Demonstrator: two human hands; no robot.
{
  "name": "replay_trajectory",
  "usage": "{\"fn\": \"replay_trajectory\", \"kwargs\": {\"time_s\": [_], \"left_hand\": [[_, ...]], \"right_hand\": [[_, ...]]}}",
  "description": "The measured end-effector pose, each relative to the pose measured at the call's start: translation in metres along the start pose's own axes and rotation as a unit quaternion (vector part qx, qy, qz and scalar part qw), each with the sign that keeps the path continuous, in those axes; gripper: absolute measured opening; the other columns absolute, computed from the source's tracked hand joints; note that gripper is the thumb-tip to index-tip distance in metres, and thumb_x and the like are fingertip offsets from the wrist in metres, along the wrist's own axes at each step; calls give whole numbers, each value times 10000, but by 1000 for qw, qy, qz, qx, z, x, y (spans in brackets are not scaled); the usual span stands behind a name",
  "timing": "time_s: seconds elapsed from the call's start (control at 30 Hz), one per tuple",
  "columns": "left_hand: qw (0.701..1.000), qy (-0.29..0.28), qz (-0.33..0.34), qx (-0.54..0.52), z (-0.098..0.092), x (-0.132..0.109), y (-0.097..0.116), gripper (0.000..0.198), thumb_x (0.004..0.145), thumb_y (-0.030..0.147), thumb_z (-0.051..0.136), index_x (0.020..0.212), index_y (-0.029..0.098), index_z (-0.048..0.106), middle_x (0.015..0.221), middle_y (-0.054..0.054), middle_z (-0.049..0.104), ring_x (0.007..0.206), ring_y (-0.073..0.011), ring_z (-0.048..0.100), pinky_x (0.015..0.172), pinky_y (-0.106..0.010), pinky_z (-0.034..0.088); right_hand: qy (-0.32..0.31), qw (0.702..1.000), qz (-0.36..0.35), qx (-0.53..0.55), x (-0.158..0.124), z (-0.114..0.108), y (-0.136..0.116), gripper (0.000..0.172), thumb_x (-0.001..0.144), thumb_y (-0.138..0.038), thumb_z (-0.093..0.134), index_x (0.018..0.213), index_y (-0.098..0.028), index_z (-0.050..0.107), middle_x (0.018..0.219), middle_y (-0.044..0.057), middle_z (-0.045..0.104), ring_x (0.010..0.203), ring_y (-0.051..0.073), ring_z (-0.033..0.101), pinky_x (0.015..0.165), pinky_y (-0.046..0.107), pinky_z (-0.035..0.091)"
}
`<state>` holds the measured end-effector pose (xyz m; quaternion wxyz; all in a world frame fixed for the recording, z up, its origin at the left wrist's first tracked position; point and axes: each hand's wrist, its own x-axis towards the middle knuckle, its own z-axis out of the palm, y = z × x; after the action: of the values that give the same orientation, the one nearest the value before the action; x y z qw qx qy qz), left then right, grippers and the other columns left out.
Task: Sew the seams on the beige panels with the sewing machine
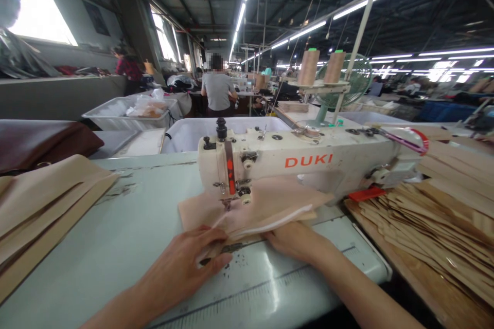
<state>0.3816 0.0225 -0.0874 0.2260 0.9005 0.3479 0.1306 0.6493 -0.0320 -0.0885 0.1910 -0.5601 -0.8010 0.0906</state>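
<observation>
A beige panel, leather-like, lies under the needle area of a white sewing machine. A white strip runs along the panel's near edge. My left hand rests at that edge on the left; its fingertips touch the panel, and the thumb stands apart from the fingers. At the edge's right part, my right hand grips the panel, with its fingertips partly hidden beneath it. The presser foot is just beyond my left fingertips.
Beige panels are piled at the left of the table. More beige pieces lie on a wooden board at right. A white bin stands behind the machine, near thread cones and a fan. A person sits farther off.
</observation>
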Motion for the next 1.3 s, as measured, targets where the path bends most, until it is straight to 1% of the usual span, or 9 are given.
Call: {"fn": "replay_trajectory", "kwargs": {"time_s": [0.17, 0.3, 0.43, 0.57, 0.7, 0.8, 0.97, 1.2, 1.3], "left_hand": [[997, -27, 23, 68, 7, -14, -10, 473, 917, 591, 553, 1315, 337, 593, 1402, 1, 566, 1289, -274, 526, 1097, -425, 436], [994, -4, 51, 92, 16, -23, -18, 479, 930, 556, 553, 1355, 335, 555, 1467, -15, 497, 1316, -273, 503, 1101, -412, 441], [990, 22, 53, 126, 25, -27, -29, 533, 919, 577, 560, 1396, 345, 510, 1475, -10, 491, 1336, -292, 482, 1093, -444, 448], [986, 34, 51, 157, 34, -19, -41, 679, 920, 603, 538, 1509, 327, 345, 1551, -32, 382, 1374, -315, 428, 1113, -493, 408], [983, 41, 60, 171, 35, -6, -44, 672, 939, 598, 505, 1518, 304, 333, 1574, -53, 334, 1398, -319, 388, 1122, -496, 389], [982, 46, 64, 172, 36, -3, -42, 674, 940, 598, 501, 1519, 296, 333, 1571, -61, 339, 1393, -319, 396, 1113, -493, 400], [971, 80, 90, 206, 37, -4, -42, 690, 933, 600, 517, 1519, 285, 334, 1570, -65, 338, 1397, -329, 385, 1101, -495, 405], [924, 189, 172, 285, 38, 0, -46, 821, 898, 562, 581, 1565, 292, 184, 1503, -55, 440, 1273, -339, 536, 941, -421, 555], [933, 173, 149, 279, 38, -1, -46, 796, 904, 565, 576, 1559, 317, 199, 1525, -39, 406, 1311, -357, 489, 970, -454, 536]], "right_hand": [[112, 987, 110, -43, -42, -25, -41, 419, 1024, -347, 346, 814, -210, 681, 760, 53, 707, 693, 208, 670, 655, 316, 519], [101, 992, -43, -65, -25, 22, -61, 346, 1021, -343, 401, 1269, -214, 604, 1287, 74, 638, 1174, 262, 584, 1000, 464, 454], [5, 998, -15, -60, -4, 52, -39, 502, 1053, -412, 300, 1523, -239, 327, 1548, 42, 363, 1452, 285, 279, 1175, 612, 167], [-41, 999, 6, -32, 9, 46, -12, 510, 1056, -443, 241, 1540, -284, 281, 1582, 10, 290, 1481, 268, 201, 1188, 612, 86], [-45, 997, -19, -52, 20, 32, 0, 481, 1044, -396, 333, 1514, -293, 336, 1546, 23, 378, 1469, 261, 237, 1181, 590, 139], [8, 997, -17, -81, 26, 20, -7, 325, 1002, -277, 462, 1295, -226, 592, 1339, 81, 595, 1282, 259, 504, 1077, 468, 376], [234, 953, -74, -177, 27, -21, -32, 308, 997, -235, 479, 733, -168, 623, 717, 35, 618, 669, 166, 606, 611, 279, 439], [394, 901, -88, -161, 29, -151, -49, 176, 968, -203, 536, 1117, -175, 626, 1197, 79, 604, 664, 94, 588, 666, 247, 486], [328, 903, -105, -256, 69, -187, -53, 197, 990, -229, 499, 1115, -179, 643, 1195, 93, 622, 833, 175, 637, 753, 308, 484]]}}
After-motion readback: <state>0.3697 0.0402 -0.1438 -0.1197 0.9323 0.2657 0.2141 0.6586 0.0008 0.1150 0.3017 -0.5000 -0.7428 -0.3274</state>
